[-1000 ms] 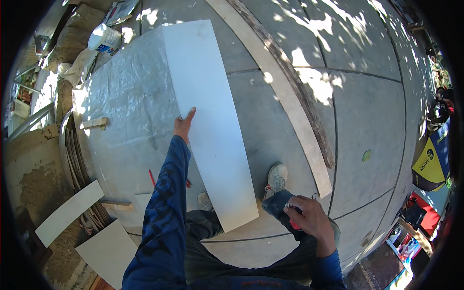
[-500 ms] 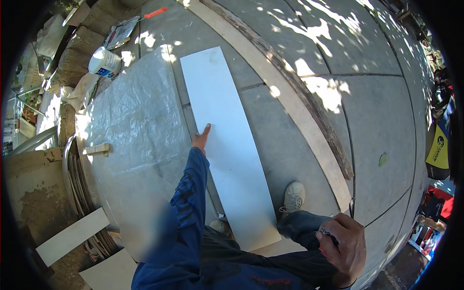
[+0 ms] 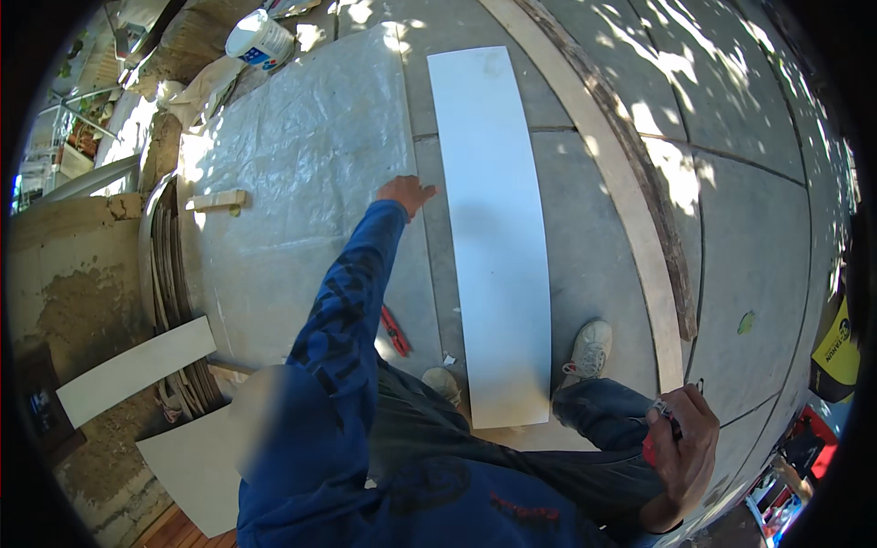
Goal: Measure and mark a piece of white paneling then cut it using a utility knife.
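Note:
A long white board [image 3: 493, 228] lies lengthwise on the concrete in front of me, its near end between my shoes. My left hand [image 3: 405, 194] hovers just beside the board's left edge, apart from it, holding nothing; its thumb side points toward the board and some fingers are hidden. At lower right, my right hand [image 3: 683, 447] is closed around a small red tool with a metal tip [image 3: 660, 409]. The fingers cover most of it, so its kind stays unclear. A red and black hand tool [image 3: 394, 331] lies on the floor beside my left forearm.
Translucent plastic sheeting [image 3: 301, 137] covers the floor at left, bearing a short wood block [image 3: 216, 199]. A white bucket [image 3: 260, 41] stands beyond it. Long wooden strips [image 3: 630, 183] curve along the right. Pale board pieces [image 3: 137, 370] lean at lower left, near stacked thin strips [image 3: 169, 265].
My left hand has come off the board's left edge and moved to its left. The view has shifted, and the red and black tool now shows. My right hand keeps its grip.

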Demonstrator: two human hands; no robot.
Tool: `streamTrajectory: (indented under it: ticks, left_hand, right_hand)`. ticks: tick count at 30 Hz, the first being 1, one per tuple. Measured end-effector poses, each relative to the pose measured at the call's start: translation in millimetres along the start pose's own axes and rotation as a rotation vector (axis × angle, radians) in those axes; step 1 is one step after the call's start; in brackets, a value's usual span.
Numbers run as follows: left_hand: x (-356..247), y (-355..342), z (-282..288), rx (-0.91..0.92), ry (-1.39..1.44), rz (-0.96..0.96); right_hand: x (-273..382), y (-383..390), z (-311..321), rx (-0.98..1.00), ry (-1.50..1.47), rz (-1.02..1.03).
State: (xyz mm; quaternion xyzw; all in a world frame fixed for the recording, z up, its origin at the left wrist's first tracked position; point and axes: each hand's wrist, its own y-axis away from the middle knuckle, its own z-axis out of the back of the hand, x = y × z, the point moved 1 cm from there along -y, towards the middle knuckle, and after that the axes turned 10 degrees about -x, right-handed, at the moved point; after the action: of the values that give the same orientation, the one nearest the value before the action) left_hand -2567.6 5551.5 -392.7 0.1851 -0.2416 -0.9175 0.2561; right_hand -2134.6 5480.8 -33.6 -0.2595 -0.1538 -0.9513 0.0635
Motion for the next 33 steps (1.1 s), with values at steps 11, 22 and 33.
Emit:
streamTrajectory:
  ticks: [11, 22, 33]
  left_hand:
    - [236.6, 179.4, 4.8, -0.222, -0.092, 0.011]
    - [244.8, 275.5, -121.9, -0.313, 0.075, 0.645]
    - [263.6, 256.1, -157.7, -0.419, 0.49, 0.754]
  right_hand:
    - [0.1, -18.5, -14.0, 0.022, 0.017, 0.087]
    - [-0.9, -23.7, -34.1, 0.049, 0.118, -0.016]
    - [-11.2, -6.5, -26.7, 0.024, 0.089, -0.081]
